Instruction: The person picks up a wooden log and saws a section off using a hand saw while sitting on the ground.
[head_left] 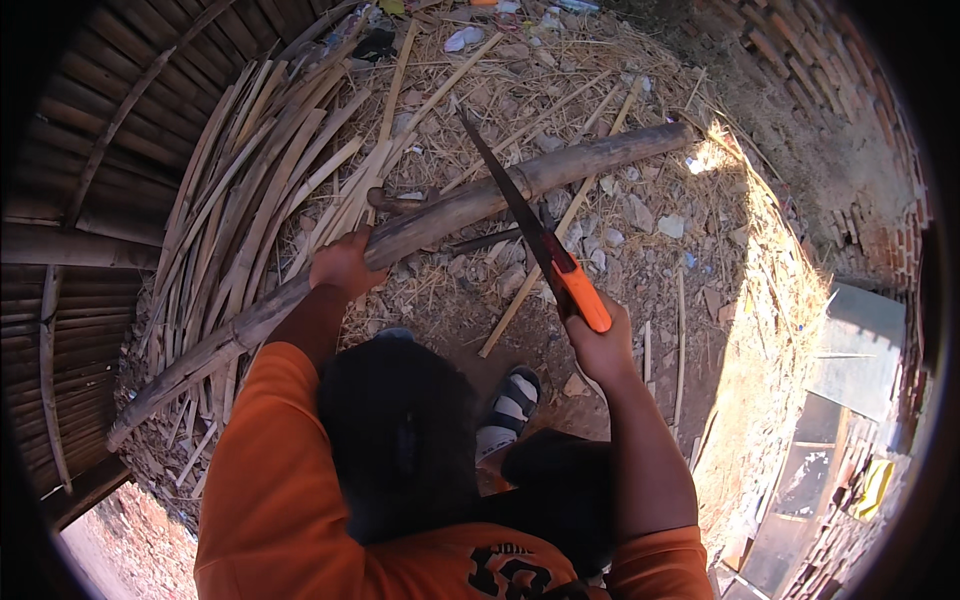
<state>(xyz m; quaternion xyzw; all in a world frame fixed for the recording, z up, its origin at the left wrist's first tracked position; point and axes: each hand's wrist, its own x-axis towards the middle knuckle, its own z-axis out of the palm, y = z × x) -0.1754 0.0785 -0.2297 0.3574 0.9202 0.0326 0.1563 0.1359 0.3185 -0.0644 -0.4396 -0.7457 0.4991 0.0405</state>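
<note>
Along the far left, a curved wall of dark bamboo slats (60, 250), with a loose heap of pale split bamboo strips (250, 170) leaning just beside it. Running slantwise from lower left to upper right, a long bamboo pole (440, 215), its low end down near the slat wall and its far end up by the sunlit straw. Clamped around that pole roughly a third of the way up, the left hand (345, 265), fingers wrapped over the top, forearm coming in from an orange sleeve (270, 450). Below, in the middle of the view, dark hair, and past it a foot in a striped sandal (512, 400) planted on the bare dirt floor (450, 310). Across the pole, right of the left hand, a hand saw (530, 225): dark toothed blade lying over the bamboo and touching it (cut depth too small to tell), tip pointing up and away, orange handle (580, 295) low and near. Closed tight about that handle, the right hand (603, 345), arm bare to the elbow. All around the pole, straw, chips and scattered thin sticks (560, 225) on the floor. Farther right, a bright patch of sun on the straw (770, 330), then a rough brick wall (830, 110) curving along the upper right edge, and grey flat sheets (850, 350) in the lower right corner.
</note>
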